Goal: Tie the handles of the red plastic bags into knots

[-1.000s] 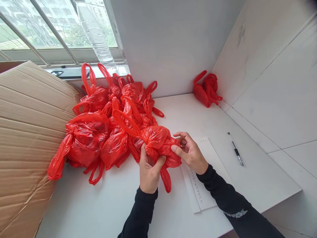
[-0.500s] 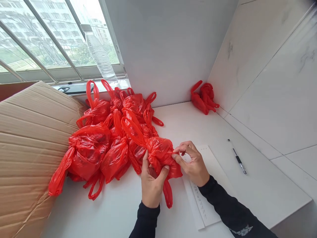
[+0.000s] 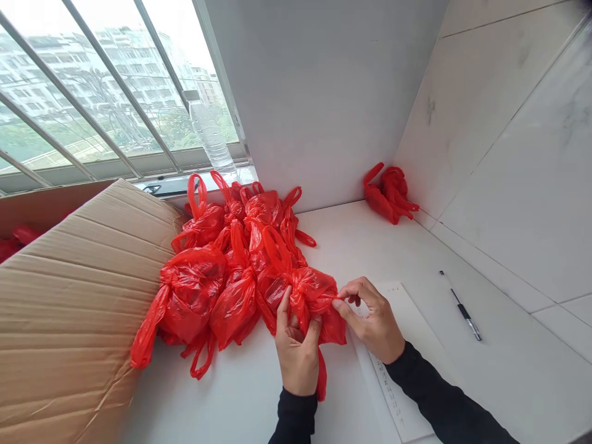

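Observation:
Between my two hands is a knotted red plastic bag [image 3: 326, 290], its contents hidden. My left hand [image 3: 298, 354] grips it from below near the knot, thumb and fingers on either side. On its right side, my right hand [image 3: 372, 317] pinches a fold of the plastic between thumb and forefinger and draws it out taut. A loop handle hangs down beside my left wrist. Several more tied red bags [image 3: 192, 296] are heaped to the left and behind, touching the held one.
A cardboard box [image 3: 92, 296] with red plastic inside stands at left. Handwritten paper [image 3: 411, 320] lies under my right hand, a pen [image 3: 467, 314] to its right. Crumpled red bags [image 3: 391, 194] sit in the far corner. A clear bottle [image 3: 213, 135] stands on the sill.
The camera view has shifted, so everything sits further right and lower, and red plastic inside the box now shows. My right hand has pulled the pinched fold slightly further out from the bag.

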The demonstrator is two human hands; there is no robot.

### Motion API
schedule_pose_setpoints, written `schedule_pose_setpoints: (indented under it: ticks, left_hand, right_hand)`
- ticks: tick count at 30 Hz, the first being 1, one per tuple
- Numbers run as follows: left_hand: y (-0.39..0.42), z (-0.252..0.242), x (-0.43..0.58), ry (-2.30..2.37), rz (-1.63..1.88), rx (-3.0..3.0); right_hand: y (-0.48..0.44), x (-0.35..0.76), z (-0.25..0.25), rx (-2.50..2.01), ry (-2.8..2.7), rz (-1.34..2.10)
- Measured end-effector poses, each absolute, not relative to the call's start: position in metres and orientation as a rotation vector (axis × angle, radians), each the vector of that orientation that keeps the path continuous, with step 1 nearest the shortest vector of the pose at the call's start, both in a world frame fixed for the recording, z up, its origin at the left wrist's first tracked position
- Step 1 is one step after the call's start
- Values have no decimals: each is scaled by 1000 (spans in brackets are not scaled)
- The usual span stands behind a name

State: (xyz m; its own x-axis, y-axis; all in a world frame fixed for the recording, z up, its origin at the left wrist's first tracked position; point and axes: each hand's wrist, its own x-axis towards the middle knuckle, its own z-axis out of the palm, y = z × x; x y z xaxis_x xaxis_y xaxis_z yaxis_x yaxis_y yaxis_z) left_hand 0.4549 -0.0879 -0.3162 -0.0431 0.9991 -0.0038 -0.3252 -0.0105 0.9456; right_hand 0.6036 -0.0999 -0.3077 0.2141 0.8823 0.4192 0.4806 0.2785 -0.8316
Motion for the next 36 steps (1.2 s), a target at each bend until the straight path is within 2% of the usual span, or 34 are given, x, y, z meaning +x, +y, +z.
schedule_pose_setpoints:
  ticks: [15, 19, 26, 30, 36]
  left_hand:
    - [-96, -326, 447, 1049, 1383, 1105]
    - [-110, -312, 433, 1079, 1378, 1346]
    - [-141, -281, 397, 1110, 1047, 1969]
    - [-157, -271, 378, 1150, 985, 2051]
    - [-186, -269, 359, 1245, 1073, 2033]
  right_hand:
    - [-107, 602, -312, -1365, -1428, 733]
    - [-105, 600, -312, -1377, -1322, 889]
    - [-118, 577, -294, -1038, -1167, 1438]
    - [-128, 558, -287, -947, -1059, 1526]
    - [-146, 533, -289, -914, -962, 1574]
